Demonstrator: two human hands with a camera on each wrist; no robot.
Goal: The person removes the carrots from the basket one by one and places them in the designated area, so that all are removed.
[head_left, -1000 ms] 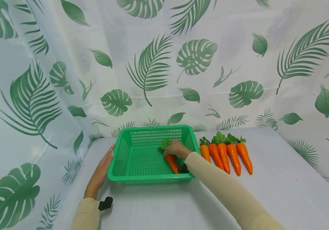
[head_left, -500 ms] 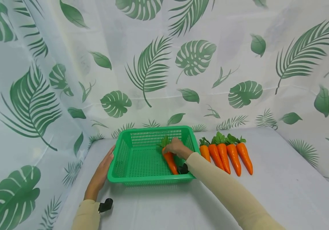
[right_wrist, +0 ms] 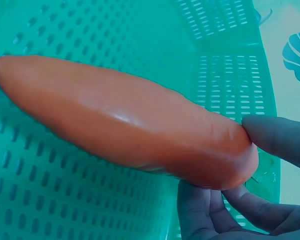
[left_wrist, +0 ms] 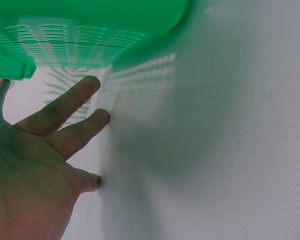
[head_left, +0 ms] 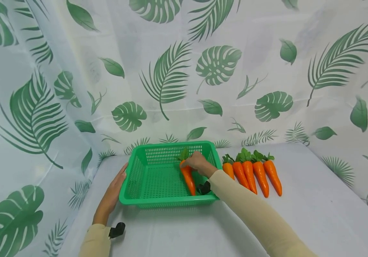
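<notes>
My right hand (head_left: pixel 199 164) pinches an orange carrot (head_left: pixel 188 180) near its leafy top, over the right half of a green plastic basket (head_left: pixel 171 202). In the right wrist view, thumb and fingers grip the thick end of the carrot (right_wrist: pixel 125 120), and its tip points away from the hand. Whether the carrot touches the basket floor, I cannot tell. Beside the basket's left wall, my left hand (head_left: pixel 114 187) stands with extended fingers. From the left wrist, that hand (left_wrist: pixel 40 155) shows spread fingers below the green rim (left_wrist: pixel 90 20), and some fingertips are hidden by it.
Several more carrots (head_left: pixel 260 178) lie in a row on the white tabletop (head_left: pixel 312 200), right of the basket. A leaf-printed white sheet (head_left: pixel 177 85) hangs behind and along the sides. Each wrist carries a small black camera (head_left: pixel 117 230).
The carrot has shifted slightly to the left inside the basket, with my right hand moving along with it. My left hand stays at the basket's left side.
</notes>
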